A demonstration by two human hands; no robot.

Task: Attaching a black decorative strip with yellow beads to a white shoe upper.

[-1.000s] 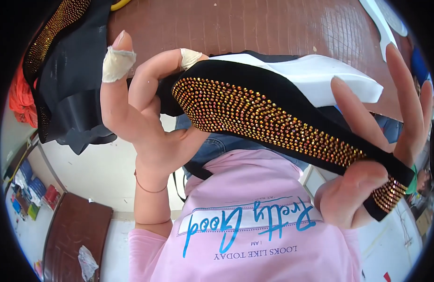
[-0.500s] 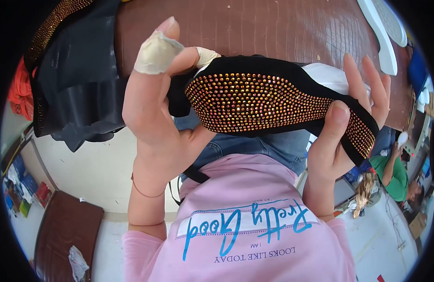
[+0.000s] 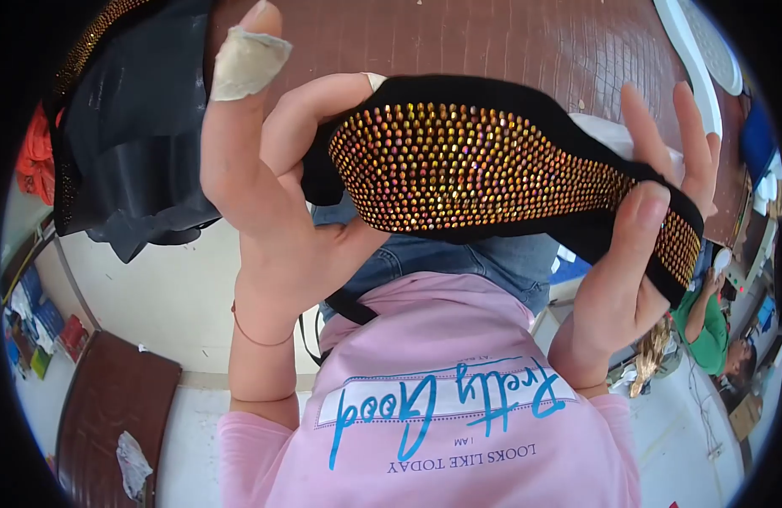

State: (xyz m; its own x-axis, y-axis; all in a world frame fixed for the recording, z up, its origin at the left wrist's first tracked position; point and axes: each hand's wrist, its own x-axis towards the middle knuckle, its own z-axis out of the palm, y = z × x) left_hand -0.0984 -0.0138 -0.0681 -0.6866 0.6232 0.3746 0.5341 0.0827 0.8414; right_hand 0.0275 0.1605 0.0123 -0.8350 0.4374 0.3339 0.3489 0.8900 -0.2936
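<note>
A wide black strap (image 3: 459,165), covered with rows of gold rhinestones and narrowing to the right, stretches between my hands with its studded side up. My left hand (image 3: 277,199) grips the wide left end, its thumb underneath and some fingers behind the black cloth. The left index finger sticks out away from the strap, with beige tape round its tip; another taped fingertip is partly hidden behind the strap. My right hand (image 3: 615,296) pinches the narrow end, thumb pressed on the stones, its other fingers extended behind. A white piece (image 3: 598,135) shows partly behind the strap.
Black sheet material (image 3: 141,127) with more studded straps hangs over the brown table (image 3: 459,38) at the left. White sole-shaped pieces (image 3: 704,51) lie at the far right. A red bag (image 3: 35,157) is at the left edge; a person in green (image 3: 704,330) is off right.
The strap has come up a little and turned, its narrow end shifting right and down with my right hand. My left hand has moved slightly left and away from me.
</note>
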